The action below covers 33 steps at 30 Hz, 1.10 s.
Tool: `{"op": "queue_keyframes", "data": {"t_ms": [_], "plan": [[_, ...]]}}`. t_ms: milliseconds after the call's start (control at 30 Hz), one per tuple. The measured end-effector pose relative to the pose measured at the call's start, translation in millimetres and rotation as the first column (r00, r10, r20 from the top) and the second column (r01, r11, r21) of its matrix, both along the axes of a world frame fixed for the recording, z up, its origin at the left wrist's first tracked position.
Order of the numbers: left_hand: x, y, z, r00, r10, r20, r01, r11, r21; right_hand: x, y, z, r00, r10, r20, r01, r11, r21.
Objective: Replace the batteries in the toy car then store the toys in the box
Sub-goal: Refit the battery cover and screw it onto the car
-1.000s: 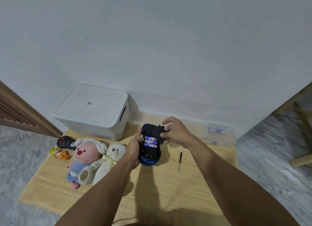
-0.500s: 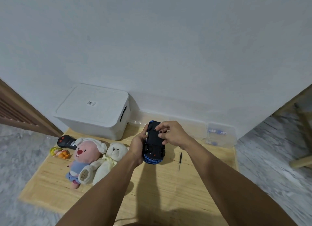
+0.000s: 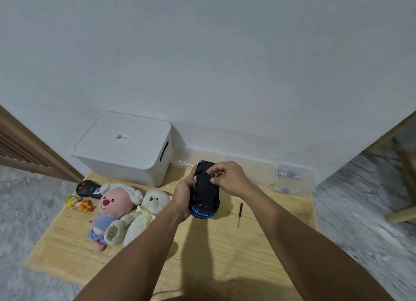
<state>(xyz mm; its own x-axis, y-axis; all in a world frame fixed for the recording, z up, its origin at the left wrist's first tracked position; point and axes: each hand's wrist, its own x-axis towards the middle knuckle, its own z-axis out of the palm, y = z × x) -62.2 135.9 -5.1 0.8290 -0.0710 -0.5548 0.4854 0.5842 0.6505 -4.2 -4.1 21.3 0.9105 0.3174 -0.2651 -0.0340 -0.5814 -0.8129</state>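
The blue toy car (image 3: 206, 191) is upside down, held up over the wooden board (image 3: 202, 255). The left hand (image 3: 183, 196) wraps around its side. The right hand (image 3: 230, 179) bends its fingers onto the black bottom. The white box (image 3: 126, 147) sits shut by the wall, with two soft toys (image 3: 126, 213) in front and a small screwdriver (image 3: 240, 214) lying to the right
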Motion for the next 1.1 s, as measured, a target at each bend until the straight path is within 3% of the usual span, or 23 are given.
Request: {"op": "queue_keyframes", "data": {"t_ms": [200,367,500,733,900,1100], "plan": [[0,-1,-4,0.999,-0.013,0.045,0.010,0.997,0.072,-6,2,-1,0.994,0.007,0.108,0.008,0.990,-0.137],[0,-1,-8,0.999,-0.041,0.031,0.033,0.976,0.217,-14,3,-5,0.982,-0.112,0.150,0.131,0.984,-0.119],[-2,-3,-8,0.999,-0.030,0.014,0.025,0.957,0.289,-21,3,-17,0.974,-0.088,0.206,0.123,0.979,-0.160],[-5,-1,-19,0.997,-0.056,-0.047,0.068,0.939,0.337,-20,-23,-40,0.965,-0.238,0.110,0.248,0.965,-0.084],[-8,-1,-27,0.995,-0.065,-0.070,0.085,0.934,0.347,-17,-59,-58,0.916,-0.395,0.067,0.398,0.879,-0.265],[-10,-3,-34,0.991,-0.057,-0.120,0.098,0.923,0.372,-29,-68,-68,0.936,-0.350,-0.017,0.295,0.813,-0.503]]}}
